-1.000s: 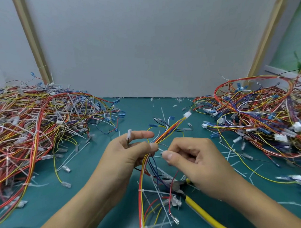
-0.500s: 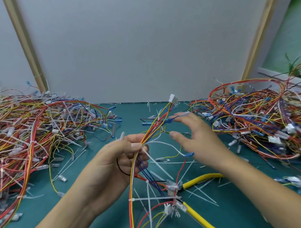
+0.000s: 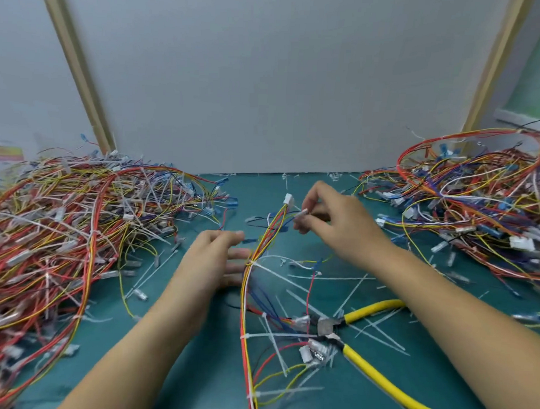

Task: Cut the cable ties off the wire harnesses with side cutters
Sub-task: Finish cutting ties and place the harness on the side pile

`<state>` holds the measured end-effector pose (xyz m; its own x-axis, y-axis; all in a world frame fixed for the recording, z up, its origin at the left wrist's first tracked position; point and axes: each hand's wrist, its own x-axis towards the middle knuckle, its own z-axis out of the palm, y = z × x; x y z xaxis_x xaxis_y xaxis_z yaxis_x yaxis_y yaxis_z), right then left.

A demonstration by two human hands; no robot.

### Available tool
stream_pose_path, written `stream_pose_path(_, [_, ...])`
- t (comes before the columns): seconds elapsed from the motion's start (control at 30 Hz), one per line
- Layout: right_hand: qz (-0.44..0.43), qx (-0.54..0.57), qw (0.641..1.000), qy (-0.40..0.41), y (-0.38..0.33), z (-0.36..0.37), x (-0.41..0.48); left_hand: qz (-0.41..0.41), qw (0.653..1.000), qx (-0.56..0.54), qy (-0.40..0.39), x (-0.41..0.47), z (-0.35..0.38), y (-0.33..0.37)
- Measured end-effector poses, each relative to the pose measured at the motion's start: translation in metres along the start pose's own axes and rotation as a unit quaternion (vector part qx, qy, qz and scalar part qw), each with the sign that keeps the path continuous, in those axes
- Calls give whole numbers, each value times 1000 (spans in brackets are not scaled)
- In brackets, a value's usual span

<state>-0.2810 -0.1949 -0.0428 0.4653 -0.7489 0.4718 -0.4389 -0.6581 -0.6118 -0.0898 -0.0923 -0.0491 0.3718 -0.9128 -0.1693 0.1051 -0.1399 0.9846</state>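
A wire harness (image 3: 262,244) of red, yellow and orange wires runs from a white connector (image 3: 288,200) down the teal mat to the near edge. A white cable tie (image 3: 253,262) binds it at mid-length, its tail pointing right. My left hand (image 3: 213,257) is beside that tie with fingers spread, fingertips at the bundle but not closed around it. My right hand (image 3: 335,225) pinches a small white terminal (image 3: 302,213) on one of the harness's branch wires. The yellow-handled side cutters (image 3: 330,325) lie on the mat to the right, in neither hand.
A big pile of harnesses (image 3: 63,227) fills the left side, another pile (image 3: 476,217) the right. Loose white cut ties (image 3: 327,278) and small connectors (image 3: 311,352) litter the teal mat (image 3: 201,370). A grey wall panel (image 3: 282,82) closes the back.
My left hand has opened off the harness, which has dropped toward the mat. My right hand has closed its fingertips on a small white terminal near the harness's top.
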Motion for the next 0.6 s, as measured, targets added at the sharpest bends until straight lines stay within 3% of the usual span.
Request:
stream_pose_path(0.1, [-59,-53,995,64,0,-2,0,221,957,125,139,3,0,8])
stream_pose_path(0.17, [-104,-53,988,101,-1,-4,1,349,914,176,115,2,4,26])
stream_pose_path(0.23, [-136,-44,981,133,-4,-5,1,411,879,234,62,6,12,44])
stream_pose_path(0.3, [-163,-52,972,163,-6,-4,-2,395,870,295,29,18,22,60])
stream_pose_path(0.47, [-179,-61,962,195,-8,1,-7,126,942,284,-129,43,47,71])
stream_pose_path(0.6, [-187,-96,957,198,-9,4,-9,163,943,251,-144,50,53,57])
